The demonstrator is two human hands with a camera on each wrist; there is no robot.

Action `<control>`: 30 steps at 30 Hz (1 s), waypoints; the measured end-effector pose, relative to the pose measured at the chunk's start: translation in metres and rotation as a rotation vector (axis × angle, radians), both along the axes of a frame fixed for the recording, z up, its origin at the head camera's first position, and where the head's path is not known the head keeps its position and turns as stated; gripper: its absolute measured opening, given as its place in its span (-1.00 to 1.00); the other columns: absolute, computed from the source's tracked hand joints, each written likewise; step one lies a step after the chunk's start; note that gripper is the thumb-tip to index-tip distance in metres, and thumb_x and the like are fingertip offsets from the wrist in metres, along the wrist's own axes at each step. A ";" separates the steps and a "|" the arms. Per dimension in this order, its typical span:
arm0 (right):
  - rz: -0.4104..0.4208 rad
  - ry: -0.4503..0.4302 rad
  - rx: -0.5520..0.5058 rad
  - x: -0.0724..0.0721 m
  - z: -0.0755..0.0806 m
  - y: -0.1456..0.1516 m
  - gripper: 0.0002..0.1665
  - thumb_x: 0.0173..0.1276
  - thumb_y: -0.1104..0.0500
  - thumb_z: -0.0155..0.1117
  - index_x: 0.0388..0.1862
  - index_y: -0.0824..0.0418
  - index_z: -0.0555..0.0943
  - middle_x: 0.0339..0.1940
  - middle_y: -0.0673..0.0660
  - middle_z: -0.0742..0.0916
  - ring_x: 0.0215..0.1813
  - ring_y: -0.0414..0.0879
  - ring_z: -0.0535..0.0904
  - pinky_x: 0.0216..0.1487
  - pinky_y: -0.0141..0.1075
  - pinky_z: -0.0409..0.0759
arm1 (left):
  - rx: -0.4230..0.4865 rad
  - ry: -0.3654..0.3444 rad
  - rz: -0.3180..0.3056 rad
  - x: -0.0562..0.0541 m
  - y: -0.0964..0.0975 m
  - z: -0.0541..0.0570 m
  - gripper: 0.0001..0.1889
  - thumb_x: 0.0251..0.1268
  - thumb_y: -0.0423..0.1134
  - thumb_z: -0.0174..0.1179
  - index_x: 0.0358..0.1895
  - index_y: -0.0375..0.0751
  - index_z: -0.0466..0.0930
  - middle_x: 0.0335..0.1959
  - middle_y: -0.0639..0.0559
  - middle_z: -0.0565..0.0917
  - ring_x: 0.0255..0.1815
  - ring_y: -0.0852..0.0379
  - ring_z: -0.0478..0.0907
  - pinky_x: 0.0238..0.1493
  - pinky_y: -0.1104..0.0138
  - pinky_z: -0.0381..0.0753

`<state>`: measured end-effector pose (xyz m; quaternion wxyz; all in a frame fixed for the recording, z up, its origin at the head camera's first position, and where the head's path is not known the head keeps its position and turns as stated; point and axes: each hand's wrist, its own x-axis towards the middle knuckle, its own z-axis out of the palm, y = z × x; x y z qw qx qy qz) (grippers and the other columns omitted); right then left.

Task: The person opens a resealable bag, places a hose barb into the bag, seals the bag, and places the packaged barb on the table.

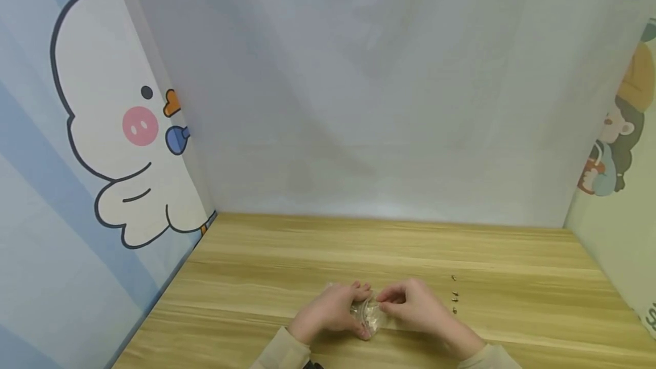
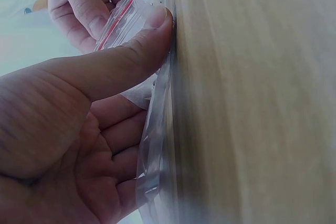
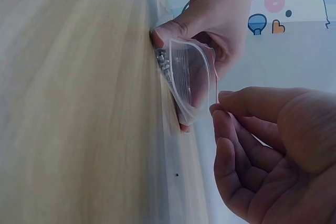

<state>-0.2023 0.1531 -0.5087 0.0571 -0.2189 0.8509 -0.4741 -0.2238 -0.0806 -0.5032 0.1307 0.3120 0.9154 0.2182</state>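
Note:
A clear zip-lock bag (image 3: 184, 77) with a red strip along its mouth lies on the table, its mouth bulging apart toward the right. Small metal pieces, apparently screws (image 3: 163, 61), show inside it. My left hand (image 1: 330, 309) holds the bag from the left, thumb on the near side and fingers on the far side. From the right, my right hand (image 1: 415, 309) pinches the bag's lip at the red strip between thumb and index finger. Its other fingers are curled.
Several small screws (image 1: 454, 300) lie in a rough column on the wooden table (image 1: 246, 278), right of the bag and just beyond my right forearm. A pale curtain (image 1: 359, 130) stands behind the table, with printed panels (image 1: 113, 130) at either side.

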 end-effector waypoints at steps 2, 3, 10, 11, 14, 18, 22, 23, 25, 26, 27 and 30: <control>-0.004 -0.004 0.008 0.000 0.001 0.001 -0.86 0.36 0.25 0.52 -0.13 0.26 0.84 -0.27 -0.02 0.83 -0.26 -0.22 0.71 -0.21 -0.39 0.71 | -0.004 0.007 -0.003 -0.001 0.000 0.000 -0.10 -0.09 0.01 0.73 0.45 -0.05 0.63 0.50 0.08 0.54 0.59 -0.05 0.39 0.61 -0.04 0.31; -0.004 -0.009 0.011 -0.001 0.002 0.001 -0.86 0.37 0.24 0.52 -0.13 0.26 0.84 -0.27 -0.02 0.83 -0.25 -0.21 0.71 -0.20 -0.38 0.72 | -0.005 0.008 -0.003 -0.001 0.000 0.000 -0.10 -0.08 0.01 0.73 0.45 -0.06 0.63 0.50 0.08 0.54 0.59 -0.05 0.39 0.61 -0.03 0.31; -0.013 -0.018 0.022 0.000 0.003 0.007 -0.86 0.39 0.22 0.51 -0.12 0.24 0.83 -0.24 -0.01 0.84 -0.22 -0.18 0.72 -0.18 -0.37 0.72 | -0.036 0.041 -0.007 -0.003 0.000 -0.004 -0.08 -0.10 0.05 0.73 0.46 -0.01 0.62 0.51 0.09 0.54 0.58 -0.04 0.40 0.60 -0.11 0.30; -0.013 -0.017 0.018 0.000 0.003 0.008 -0.85 0.39 0.23 0.52 -0.12 0.25 0.83 -0.24 -0.01 0.84 -0.23 -0.18 0.72 -0.18 -0.37 0.72 | -0.039 0.045 -0.008 -0.003 0.000 -0.004 -0.08 -0.10 0.05 0.73 0.46 -0.01 0.62 0.51 0.09 0.54 0.58 -0.04 0.40 0.60 -0.11 0.30; -0.011 -0.024 0.005 0.000 0.002 0.012 -0.85 0.38 0.23 0.52 -0.12 0.27 0.83 -0.23 0.01 0.84 -0.23 -0.18 0.72 -0.19 -0.37 0.72 | -0.043 0.053 -0.008 -0.002 0.000 -0.004 -0.08 -0.10 0.05 0.73 0.46 -0.03 0.62 0.51 0.09 0.54 0.58 -0.04 0.41 0.60 -0.11 0.30; -0.015 -0.029 0.009 0.002 0.000 0.023 -0.85 0.38 0.25 0.51 -0.11 0.28 0.82 -0.23 0.01 0.84 -0.24 -0.20 0.72 -0.19 -0.38 0.71 | -0.045 0.058 -0.008 -0.001 0.001 -0.004 -0.08 -0.10 0.04 0.73 0.46 -0.04 0.62 0.51 0.08 0.55 0.57 -0.05 0.41 0.59 -0.12 0.31; -0.035 -0.041 0.035 0.004 -0.001 0.039 -0.83 0.41 0.24 0.50 -0.08 0.28 0.82 -0.21 0.03 0.83 -0.22 -0.18 0.72 -0.18 -0.37 0.71 | -0.041 0.054 -0.007 -0.001 0.002 -0.004 -0.08 -0.10 0.03 0.73 0.46 -0.04 0.62 0.51 0.08 0.54 0.58 -0.05 0.41 0.60 -0.10 0.31; -0.037 -0.048 0.035 0.005 -0.001 0.044 -0.83 0.42 0.24 0.49 -0.07 0.28 0.82 -0.19 0.04 0.83 -0.20 -0.16 0.72 -0.17 -0.37 0.71 | -0.039 0.053 -0.009 -0.001 0.002 -0.004 -0.08 -0.10 0.03 0.73 0.46 -0.05 0.62 0.51 0.08 0.54 0.58 -0.05 0.41 0.60 -0.10 0.31; -0.038 -0.058 0.032 0.005 -0.003 0.054 -0.82 0.43 0.24 0.48 -0.05 0.28 0.82 -0.17 0.06 0.83 -0.19 -0.16 0.72 -0.17 -0.36 0.72 | -0.037 0.054 -0.009 -0.001 0.002 -0.004 -0.07 -0.11 0.02 0.74 0.46 -0.06 0.62 0.51 0.08 0.54 0.57 -0.05 0.41 0.60 -0.08 0.31; -0.037 -0.063 0.031 0.005 -0.003 0.059 -0.81 0.44 0.23 0.47 -0.04 0.29 0.82 -0.16 0.07 0.84 -0.18 -0.17 0.72 -0.17 -0.36 0.72 | -0.035 0.055 -0.011 -0.001 0.002 -0.004 -0.07 -0.11 0.02 0.74 0.46 -0.06 0.62 0.50 0.08 0.54 0.57 -0.05 0.41 0.60 -0.08 0.31; -0.036 -0.064 0.029 0.005 -0.004 0.064 -0.80 0.45 0.23 0.47 -0.03 0.30 0.81 -0.15 0.07 0.83 -0.17 -0.17 0.72 -0.17 -0.36 0.72 | -0.033 0.056 -0.013 -0.001 0.002 -0.004 -0.07 -0.11 0.01 0.74 0.46 -0.07 0.62 0.50 0.07 0.55 0.57 -0.06 0.41 0.60 -0.07 0.31; -0.029 -0.054 0.033 0.006 -0.004 0.081 -0.80 0.45 0.23 0.46 -0.02 0.30 0.81 -0.14 0.08 0.83 -0.16 -0.22 0.70 -0.17 -0.36 0.72 | -0.021 0.043 -0.013 0.000 0.001 -0.004 -0.07 -0.11 0.00 0.74 0.46 -0.10 0.61 0.51 0.06 0.54 0.58 -0.06 0.41 0.60 -0.06 0.31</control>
